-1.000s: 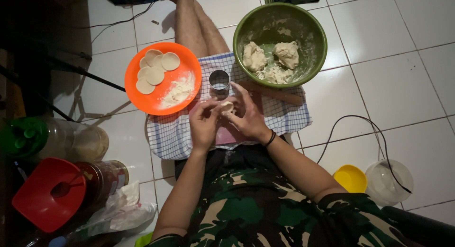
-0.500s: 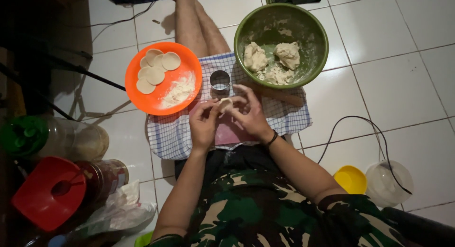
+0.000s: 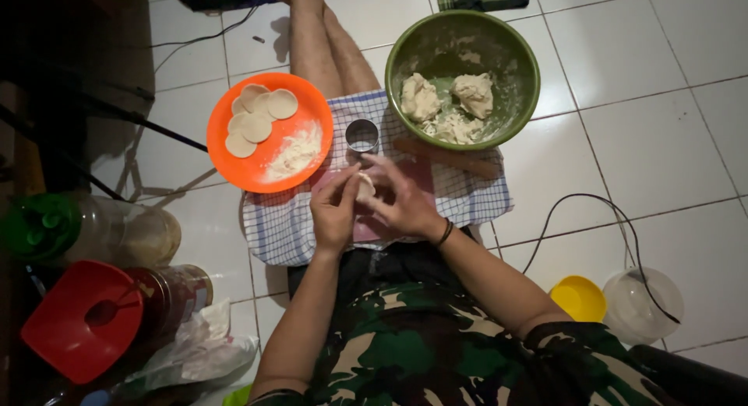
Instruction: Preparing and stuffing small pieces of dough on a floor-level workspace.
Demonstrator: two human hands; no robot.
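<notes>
Your left hand [image 3: 333, 211] and right hand [image 3: 401, 206] are clamped together on a small dough piece [image 3: 364, 187] over the checked cloth [image 3: 280, 219]. About five discs [image 3: 255, 118] lie on the orange plate [image 3: 234, 160]; dough lumps [image 3: 448, 102] remain in the far green bowl [image 3: 514, 51].

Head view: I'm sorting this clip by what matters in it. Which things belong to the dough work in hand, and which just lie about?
In use:
left hand
right hand
dough piece
ring cutter
orange plate with dough rounds
green bowl of dough
checked cloth

Lying about:
yellow lid
clear tub
red lid
jars
plastic bag
</notes>
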